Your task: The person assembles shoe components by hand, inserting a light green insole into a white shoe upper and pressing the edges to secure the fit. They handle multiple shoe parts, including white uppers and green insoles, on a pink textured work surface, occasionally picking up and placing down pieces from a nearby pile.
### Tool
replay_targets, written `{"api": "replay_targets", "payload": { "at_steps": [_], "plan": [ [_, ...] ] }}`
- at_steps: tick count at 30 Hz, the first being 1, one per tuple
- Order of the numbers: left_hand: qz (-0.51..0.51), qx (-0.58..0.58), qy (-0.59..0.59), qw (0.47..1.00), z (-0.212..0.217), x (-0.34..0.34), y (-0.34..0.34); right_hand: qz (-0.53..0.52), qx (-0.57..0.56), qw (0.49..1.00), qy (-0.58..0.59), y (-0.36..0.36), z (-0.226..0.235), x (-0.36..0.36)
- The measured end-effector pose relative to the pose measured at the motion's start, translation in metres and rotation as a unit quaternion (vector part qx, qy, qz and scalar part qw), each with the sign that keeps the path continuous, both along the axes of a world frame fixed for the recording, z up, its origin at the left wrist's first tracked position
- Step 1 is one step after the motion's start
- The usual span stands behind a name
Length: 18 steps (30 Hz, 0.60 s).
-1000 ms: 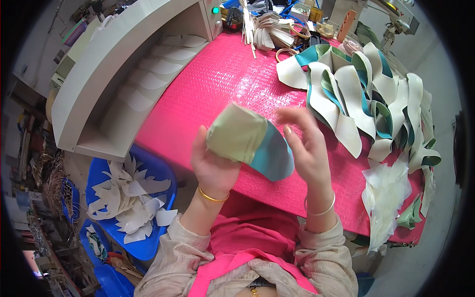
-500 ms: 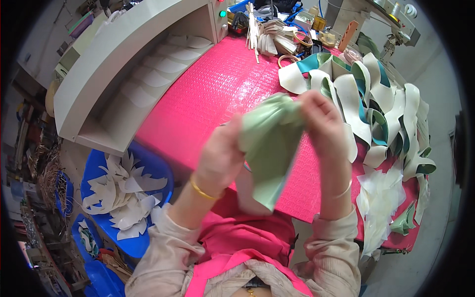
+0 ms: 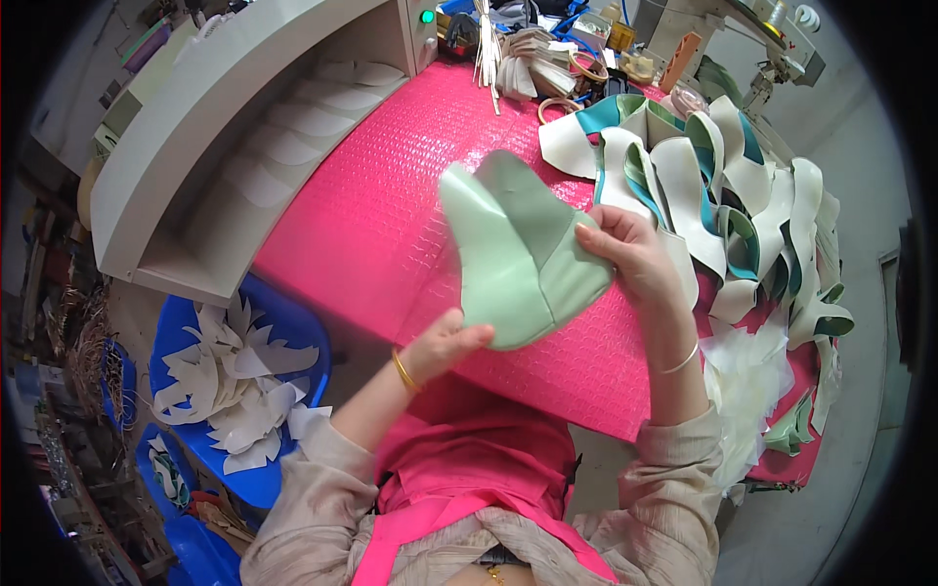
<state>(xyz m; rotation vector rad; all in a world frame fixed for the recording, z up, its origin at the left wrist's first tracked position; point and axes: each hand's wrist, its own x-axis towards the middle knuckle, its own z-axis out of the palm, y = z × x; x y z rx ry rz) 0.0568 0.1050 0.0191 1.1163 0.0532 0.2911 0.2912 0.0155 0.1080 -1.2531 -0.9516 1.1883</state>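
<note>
Both hands are on the same piece: right hand (image 3: 635, 256) pinches the right edge of a pale green shoe upper (image 3: 513, 249) between thumb and fingers, and left hand (image 3: 445, 344) is loosely curled, fingertips touching its near edge from below. It's held up over the pink textured mat (image 3: 362, 225), not resting on it. Looks light and floppy to me, like thin synthetic leather with a stitched seam down the middle, so it bends easily but probably keeps a crease. Smooth face, maybe a bit slick. Best grip is at the edges or along the seam. Far right there's a pile of cream and teal uppers (image 3: 713, 195); near left a blue bin (image 3: 303, 337) of white offcuts.
</note>
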Motion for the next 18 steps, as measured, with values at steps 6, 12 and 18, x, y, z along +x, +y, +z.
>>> {"api": "replay_targets", "payload": {
  "at_steps": [6,12,18],
  "plan": [
    [0.018,-0.294,-0.112,0.949,-0.001,0.017,-0.028,-0.145,-0.002,0.979,-0.141,0.019,0.009,-0.03],
    [0.087,-0.337,-0.16,0.924,0.019,0.012,-0.047,-0.113,-0.006,0.985,-0.133,0.041,0.011,-0.022],
    [0.12,-0.384,-0.138,0.905,0.011,0.006,-0.052,-0.062,-0.017,0.985,-0.16,0.046,0.042,-0.029]
  ]
}}
